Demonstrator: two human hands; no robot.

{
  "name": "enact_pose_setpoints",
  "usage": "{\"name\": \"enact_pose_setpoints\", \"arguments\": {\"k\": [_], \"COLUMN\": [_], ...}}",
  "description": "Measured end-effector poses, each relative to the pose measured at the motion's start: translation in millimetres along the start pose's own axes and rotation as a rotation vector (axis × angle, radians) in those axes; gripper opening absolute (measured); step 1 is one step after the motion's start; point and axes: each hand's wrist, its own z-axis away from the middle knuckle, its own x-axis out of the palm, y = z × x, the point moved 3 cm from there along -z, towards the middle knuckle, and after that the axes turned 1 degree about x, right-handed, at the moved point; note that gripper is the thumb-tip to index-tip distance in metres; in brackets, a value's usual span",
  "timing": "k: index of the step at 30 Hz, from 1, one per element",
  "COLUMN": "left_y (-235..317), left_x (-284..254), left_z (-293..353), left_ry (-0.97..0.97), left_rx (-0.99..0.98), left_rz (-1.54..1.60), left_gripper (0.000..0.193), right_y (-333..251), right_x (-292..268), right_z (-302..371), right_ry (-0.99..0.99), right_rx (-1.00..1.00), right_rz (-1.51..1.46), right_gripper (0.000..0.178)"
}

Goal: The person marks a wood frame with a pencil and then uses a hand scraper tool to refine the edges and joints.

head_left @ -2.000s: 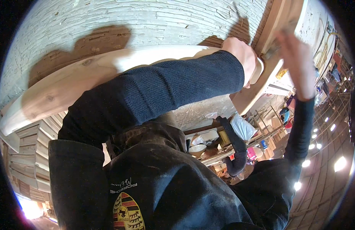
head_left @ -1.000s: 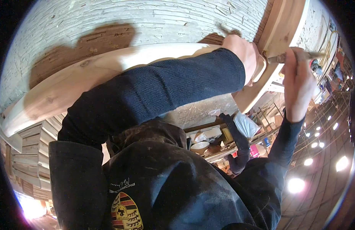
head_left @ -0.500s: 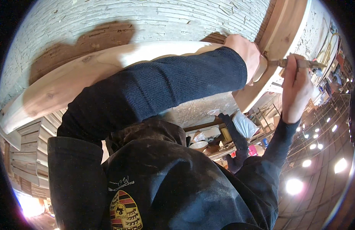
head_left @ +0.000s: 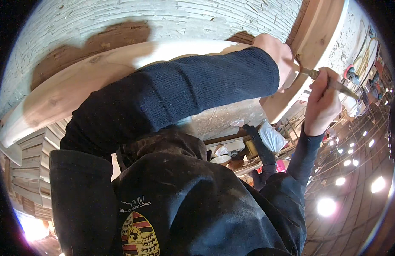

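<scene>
My left hand [head_left: 272,55] is closed, with its arm stretched across a long pale wooden beam [head_left: 61,94]. Beside its palm shows a pale, curved thing [head_left: 294,77] with a brownish rim; most of it is hidden by the hand. My right hand [head_left: 323,104] grips a slim brush-like tool [head_left: 343,89] with a tapering handle. The tool's other end points at the pale thing and reaches close to it. Both hands are near a second wooden beam [head_left: 319,36] that runs up to the top edge.
A whitish surface with flaking paint [head_left: 184,23] lies beyond the beam. Cluttered shelves with a white plastic bag [head_left: 272,135] and a bowl [head_left: 221,159] stand lower down. A red and dark object [head_left: 351,74] and loose cords [head_left: 368,53] are at right. Stacked boards [head_left: 29,166] show at left.
My right hand has moved slightly left and down. The tool, nearly level before, now slants with its tapered end lower. My left hand has shifted a little upward and right.
</scene>
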Motion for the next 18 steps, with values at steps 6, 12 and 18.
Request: {"name": "enact_pose_setpoints", "arguments": {"k": [6, 12, 18], "left_y": [-3, -6, 0], "left_x": [6, 2, 6], "left_z": [-3, 3, -1], "left_ry": [0.042, 0.127, 0.131], "left_rx": [-0.032, -0.026, -0.081], "left_rz": [-0.064, -0.022, -0.062], "left_gripper": [0.067, 0.069, 0.068], "right_y": [-5, -11, 1], "right_x": [-20, -11, 3], "right_z": [12, 22, 33], "right_ry": [0.055, 0.159, 0.030], "right_rx": [0.190, 0.077, 0.137], "right_rz": [-0.104, -0.282, -0.167], "right_gripper": [0.018, 0.021, 0.016]}}
